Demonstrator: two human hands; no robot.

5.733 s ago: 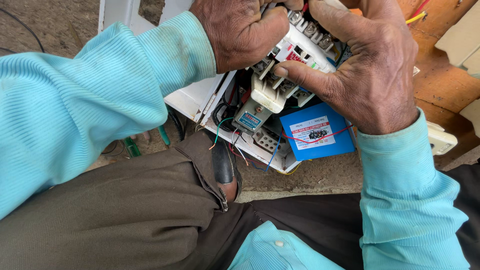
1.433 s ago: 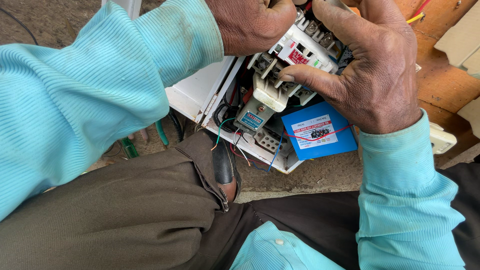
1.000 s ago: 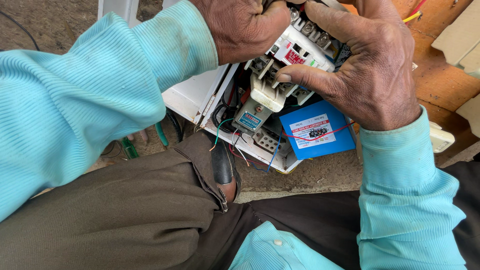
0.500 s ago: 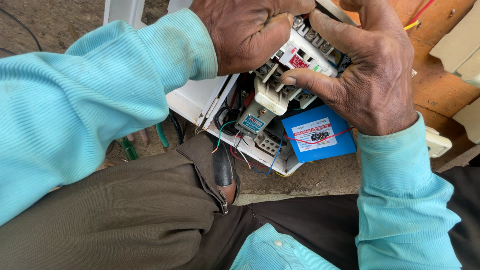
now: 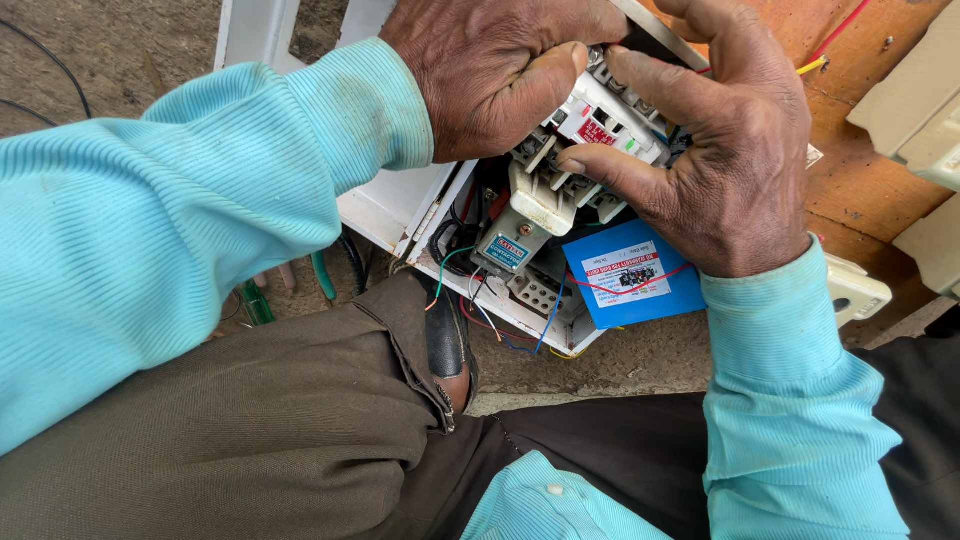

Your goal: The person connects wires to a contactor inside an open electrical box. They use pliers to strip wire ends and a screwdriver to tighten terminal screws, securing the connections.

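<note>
I hold a white electrical switch block [image 5: 590, 130] over the top of an open white enclosure [image 5: 400, 205]. The block is a chunky plastic unit with rows of grey terminal slots, a small red label on its face and a cream lever sticking out below. My left hand [image 5: 490, 75] is clamped over its upper left side, thumb pressed on the top edge. My right hand [image 5: 720, 160] wraps the right side, forefinger laid across the front under the label, so both grips are closed tight on the block.

Inside the enclosure, below the block, sit a small grey component with a blue-green label [image 5: 508, 250], a perforated grey terminal piece [image 5: 535, 293] and a tangle of red, blue, green and white wires [image 5: 480, 310]. A blue box with a white label [image 5: 630, 275] lies at its lower right corner.

The enclosure rests on bare dusty ground [image 5: 110, 50], against my knee. An orange-brown wooden board [image 5: 850, 180] lies to the right, carrying cream plastic fittings [image 5: 920, 110]. Green-handled pliers [image 5: 290, 285] lie on the ground under my left sleeve.
</note>
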